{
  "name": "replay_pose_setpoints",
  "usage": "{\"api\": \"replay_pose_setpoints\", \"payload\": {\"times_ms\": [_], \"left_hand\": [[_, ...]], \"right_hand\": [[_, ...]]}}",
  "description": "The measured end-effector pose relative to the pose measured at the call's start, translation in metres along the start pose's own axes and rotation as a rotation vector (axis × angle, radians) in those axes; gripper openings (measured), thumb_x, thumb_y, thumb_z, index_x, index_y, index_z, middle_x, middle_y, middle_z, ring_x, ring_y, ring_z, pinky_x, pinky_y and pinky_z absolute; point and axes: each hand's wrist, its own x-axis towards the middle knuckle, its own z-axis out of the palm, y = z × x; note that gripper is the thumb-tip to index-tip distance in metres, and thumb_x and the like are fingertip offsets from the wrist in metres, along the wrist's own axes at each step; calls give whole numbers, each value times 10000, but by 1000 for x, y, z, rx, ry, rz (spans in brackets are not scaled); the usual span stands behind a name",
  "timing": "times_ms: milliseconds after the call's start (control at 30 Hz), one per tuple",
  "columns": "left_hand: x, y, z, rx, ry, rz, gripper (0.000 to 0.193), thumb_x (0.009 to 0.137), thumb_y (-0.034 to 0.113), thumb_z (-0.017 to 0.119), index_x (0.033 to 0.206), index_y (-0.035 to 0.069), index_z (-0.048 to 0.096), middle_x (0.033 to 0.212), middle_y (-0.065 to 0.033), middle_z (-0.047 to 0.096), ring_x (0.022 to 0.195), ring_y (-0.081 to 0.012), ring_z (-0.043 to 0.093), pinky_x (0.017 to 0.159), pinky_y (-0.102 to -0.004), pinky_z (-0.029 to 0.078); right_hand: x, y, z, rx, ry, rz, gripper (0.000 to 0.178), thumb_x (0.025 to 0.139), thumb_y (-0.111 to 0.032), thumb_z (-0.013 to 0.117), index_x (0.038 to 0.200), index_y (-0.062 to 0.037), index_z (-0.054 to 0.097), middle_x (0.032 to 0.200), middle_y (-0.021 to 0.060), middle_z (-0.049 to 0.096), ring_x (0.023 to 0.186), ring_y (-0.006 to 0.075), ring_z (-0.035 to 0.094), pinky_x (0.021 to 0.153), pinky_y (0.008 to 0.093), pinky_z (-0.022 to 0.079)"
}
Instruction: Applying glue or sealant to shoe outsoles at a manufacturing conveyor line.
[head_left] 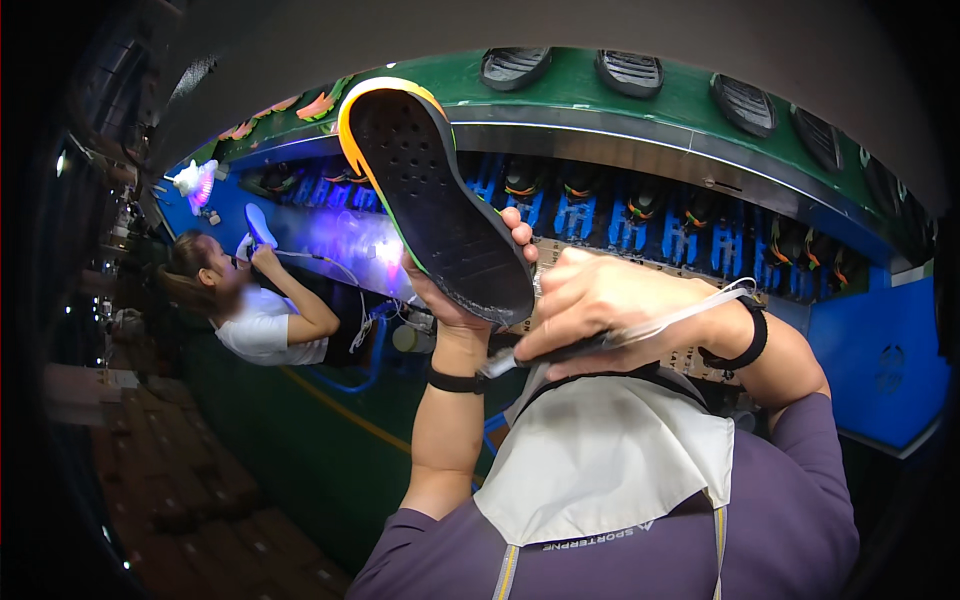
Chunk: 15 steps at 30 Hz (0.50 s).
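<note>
My left hand (446, 302) is wrapped round the lower half of a shoe sole (432, 190), its fingertips showing over the right edge. The sole is tilted up with its black inner face showing; its rim is orange at the top, with green along the side. Small holes dot the broad upper end. My right hand (618, 300) grips a dark-handled brush (572, 349) with a pale tip, just below the sole's lower end and apart from it. A clear tube (690, 312) runs from the brush over my right wrist.
A green conveyor belt (590, 110) carries several dark soles beyond a metal edge (600, 145). Under it, blue racks (628, 220) hold several shoes. A blue panel (875, 360) stands at the right. On the left, a co-worker (265, 320) holds another sole (260, 225) near a lit fan (195, 183).
</note>
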Motion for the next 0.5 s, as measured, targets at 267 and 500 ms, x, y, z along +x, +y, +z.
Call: {"api": "replay_pose_setpoints", "payload": {"times_ms": [267, 500], "left_hand": [[2, 19, 16, 238, -20, -12, 1132, 801, 884, 542, 1386, -84, 522, 1230, -295, 619, 1042, -369, 689, 924, -491, 600], [14, 33, 37, 514, 12, -140, 1009, 935, 748, 385, 1419, -128, 503, 1227, -336, 661, 1021, -405, 733, 917, -497, 627]], "right_hand": [[-1, -1, -9, -105, -87, 44, 371, 830, -183, 830, 1188, -121, 753, 884, 28, 649, 888, 216, 617, 794, 383, 426], [4, -5, -18, -205, -124, 43, 287, 896, -243, 750, 1160, -129, 742, 919, 47, 666, 961, 248, 626, 837, 401, 439]]}}
